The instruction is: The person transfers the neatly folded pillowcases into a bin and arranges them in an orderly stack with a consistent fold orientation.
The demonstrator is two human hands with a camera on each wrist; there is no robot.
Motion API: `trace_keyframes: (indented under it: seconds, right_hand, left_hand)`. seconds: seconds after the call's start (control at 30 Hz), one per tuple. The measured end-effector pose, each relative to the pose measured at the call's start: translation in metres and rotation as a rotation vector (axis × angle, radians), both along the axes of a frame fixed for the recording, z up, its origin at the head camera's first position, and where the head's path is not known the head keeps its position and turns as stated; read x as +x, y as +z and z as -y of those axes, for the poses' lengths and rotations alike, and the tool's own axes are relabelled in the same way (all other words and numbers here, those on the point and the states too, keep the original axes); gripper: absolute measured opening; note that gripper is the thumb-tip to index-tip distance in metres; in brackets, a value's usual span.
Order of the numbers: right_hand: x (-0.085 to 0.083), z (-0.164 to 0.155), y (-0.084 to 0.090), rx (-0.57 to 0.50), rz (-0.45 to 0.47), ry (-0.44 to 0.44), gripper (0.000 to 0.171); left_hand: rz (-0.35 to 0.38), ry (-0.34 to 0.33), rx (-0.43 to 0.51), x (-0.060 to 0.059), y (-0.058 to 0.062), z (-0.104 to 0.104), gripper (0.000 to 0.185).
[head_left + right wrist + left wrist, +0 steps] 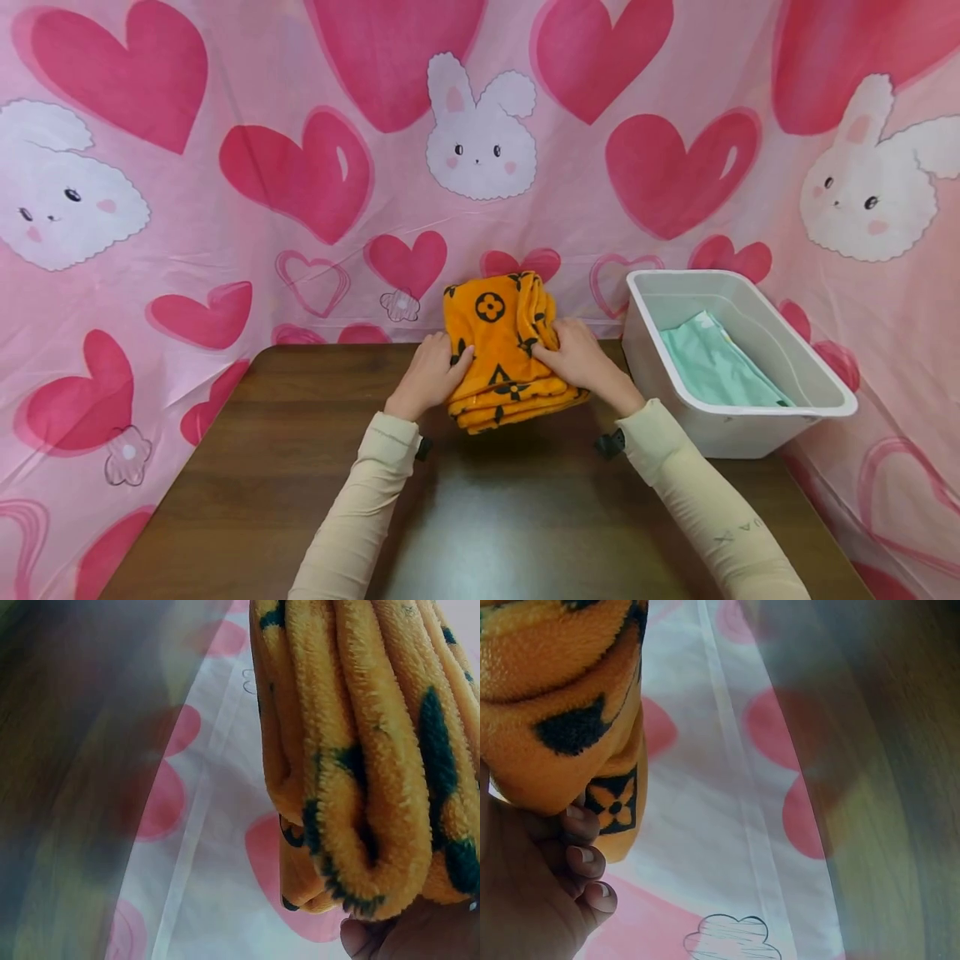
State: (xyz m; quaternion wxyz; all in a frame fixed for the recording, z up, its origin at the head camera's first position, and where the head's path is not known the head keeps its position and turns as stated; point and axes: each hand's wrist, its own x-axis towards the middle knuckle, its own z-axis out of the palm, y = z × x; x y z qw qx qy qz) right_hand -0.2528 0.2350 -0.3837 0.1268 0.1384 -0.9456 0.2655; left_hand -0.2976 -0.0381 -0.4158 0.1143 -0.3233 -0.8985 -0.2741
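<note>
Between both hands is a folded orange plush blanket (487, 350) with black flower motifs, raised a little above the table and tilted. My left hand (432, 375) grips its left side, thumb on top; the left wrist view shows the curled fingertips (589, 862) against the fleece. On the opposite side my right hand (581, 360) holds the blanket, thumb over the upper face. Thick rolled layers of the blanket (367, 765) fill much of the right wrist view, where most of the right hand is hidden.
A brown wooden table (300, 467) lies under the hands. At the right stands a white plastic bin (750, 433) with a folded mint-green cloth (720, 362) inside. A pink curtain (570, 192) with hearts and rabbits hangs behind the table and along its sides.
</note>
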Motion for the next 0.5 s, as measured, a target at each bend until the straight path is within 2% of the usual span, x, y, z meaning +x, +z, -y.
trace_keyframes:
  seconds: [0.27,0.5]
  right_hand:
    - [0.003,-0.006,0.009,0.015,0.016,-0.016,0.033]
    - [0.008,-0.009,0.019,0.030,0.054,-0.047,0.036]
  left_hand:
    - [0.000,0.007,-0.025,0.002,0.005,-0.010,0.039]
    - [0.008,-0.017,-0.017,0.002,0.007,-0.017,0.040]
